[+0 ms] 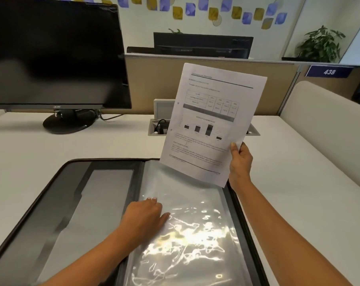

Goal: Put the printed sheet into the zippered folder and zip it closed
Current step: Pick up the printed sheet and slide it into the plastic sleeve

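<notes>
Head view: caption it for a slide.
Right hand holds printed sheet over zippered folder; left hand presses its clear sleeve.

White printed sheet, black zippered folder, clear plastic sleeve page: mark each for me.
White printed sheet [209, 129], head view, on its bar chart.
Black zippered folder [76, 182], head view, on its left inside cover.
Clear plastic sleeve page [191, 203], head view, on its bare upper middle.

Bright, even office light from overhead, so shadows on the desk [30, 153] are soft and faint. The clear plastic sleeve [195, 203] catches big blotchy white glare that washes out its middle. The monitor [51, 52] screen shows a hazy grey reflection. The wide-angle lens bows straight lines near the edges, and the small text on the printed sheet [208, 124] is too soft to read.
</notes>
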Motion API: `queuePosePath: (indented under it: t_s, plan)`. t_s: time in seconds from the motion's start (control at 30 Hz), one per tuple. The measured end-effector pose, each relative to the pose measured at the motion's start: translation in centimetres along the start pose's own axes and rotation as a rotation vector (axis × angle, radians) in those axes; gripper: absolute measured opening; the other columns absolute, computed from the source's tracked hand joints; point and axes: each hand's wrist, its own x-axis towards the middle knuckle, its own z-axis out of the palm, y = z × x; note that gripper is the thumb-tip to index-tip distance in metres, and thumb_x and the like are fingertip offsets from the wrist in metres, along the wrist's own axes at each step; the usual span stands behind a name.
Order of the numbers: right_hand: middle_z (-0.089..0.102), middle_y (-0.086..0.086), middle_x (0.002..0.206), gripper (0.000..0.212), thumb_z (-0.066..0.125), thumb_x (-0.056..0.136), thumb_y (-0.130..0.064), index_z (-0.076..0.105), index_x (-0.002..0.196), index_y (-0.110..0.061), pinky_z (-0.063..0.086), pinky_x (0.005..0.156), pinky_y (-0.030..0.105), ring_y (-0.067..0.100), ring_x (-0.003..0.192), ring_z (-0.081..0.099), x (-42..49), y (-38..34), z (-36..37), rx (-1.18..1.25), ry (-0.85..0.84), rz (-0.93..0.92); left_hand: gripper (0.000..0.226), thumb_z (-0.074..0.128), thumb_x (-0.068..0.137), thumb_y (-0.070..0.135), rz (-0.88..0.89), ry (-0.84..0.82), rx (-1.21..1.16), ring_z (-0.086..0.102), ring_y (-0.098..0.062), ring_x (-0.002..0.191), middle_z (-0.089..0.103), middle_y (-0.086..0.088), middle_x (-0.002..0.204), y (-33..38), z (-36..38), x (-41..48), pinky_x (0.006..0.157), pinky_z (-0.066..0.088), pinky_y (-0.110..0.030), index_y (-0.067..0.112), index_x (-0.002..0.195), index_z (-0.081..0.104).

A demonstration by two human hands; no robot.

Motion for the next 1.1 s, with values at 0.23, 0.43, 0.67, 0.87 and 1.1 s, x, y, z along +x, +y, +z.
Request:
queuePosePath:
  t_s: [0.23, 0.43, 0.67, 0.87, 1.1]
  plan:
    - [0.062, 0.003, 0.108, 0.017, 0.045, 0.094, -0.029, 0.056, 0.106, -0.022, 0.049, 0.09, 0.049, 0.027, 0.1, 0.057, 0.4, 0.0, 1.3, 0.012, -0.022, 0.009, 0.039, 0.038, 0.094, 0.045, -0.017, 0.079, 0.027, 0.061, -0.022, 0.078, 0.066, -0.003, 0.084, 0.3, -1.7, 2.9, 0.058, 0.034, -0.026, 0.013, 0.088, 0.061]
    - [0.063, -0.001, 0.105, 0.013, 0.045, 0.095, -0.028, 0.057, 0.099, -0.028, 0.051, 0.086, 0.044, 0.022, 0.094, 0.059, 1.5, 0.5, 2.7, 0.019, 0.015, 0.009, 0.049, 0.036, 0.098, 0.031, 0.063, 0.027, -0.333, 0.017, -0.016, 0.142, 0.024, -0.004, 0.153, -0.8, 0.3, 7.9, 0.113, 0.021, -0.031, 0.015, 0.143, 0.026]
    - [0.063, -0.002, 0.105, 0.015, 0.045, 0.095, -0.026, 0.056, 0.105, -0.026, 0.053, 0.073, 0.035, 0.017, 0.087, 0.06, 3.9, 0.8, 4.5, 0.042, 0.027, 0.043, 0.053, 0.026, 0.1, 0.032, 0.068, -0.038, -0.336, 0.004, -0.018, 0.144, 0.008, -0.009, 0.157, -0.4, 1.6, 11.0, 0.116, 0.004, -0.028, 0.011, 0.147, 0.012]
    - [0.062, -0.004, 0.097, 0.014, 0.045, 0.095, -0.021, 0.056, 0.104, -0.025, 0.048, 0.069, 0.03, 0.013, 0.083, 0.058, 5.5, 0.7, 6.1, 0.134, 0.013, 0.088, 0.041, 0.027, 0.1, 0.025, 0.051, 0.09, -0.285, 0.023, -0.018, 0.14, 0.029, -0.007, 0.151, 0.0, 2.5, 11.7, 0.114, 0.009, -0.028, 0.012, 0.139, 0.035]
    - [0.062, -0.006, 0.09, 0.017, 0.045, 0.095, -0.013, 0.057, 0.105, -0.02, 0.05, 0.066, 0.028, 0.012, 0.081, 0.058, 6.7, 1.2, 7.9, 0.328, -0.001, 0.198, 0.036, 0.034, 0.098, 0.014, 0.048, 0.131, -0.484, 0.035, -0.024, 0.129, 0.047, -0.013, 0.133, 0.0, 2.7, 12.3, 0.111, 0.02, -0.029, 0.004, 0.133, 0.038]
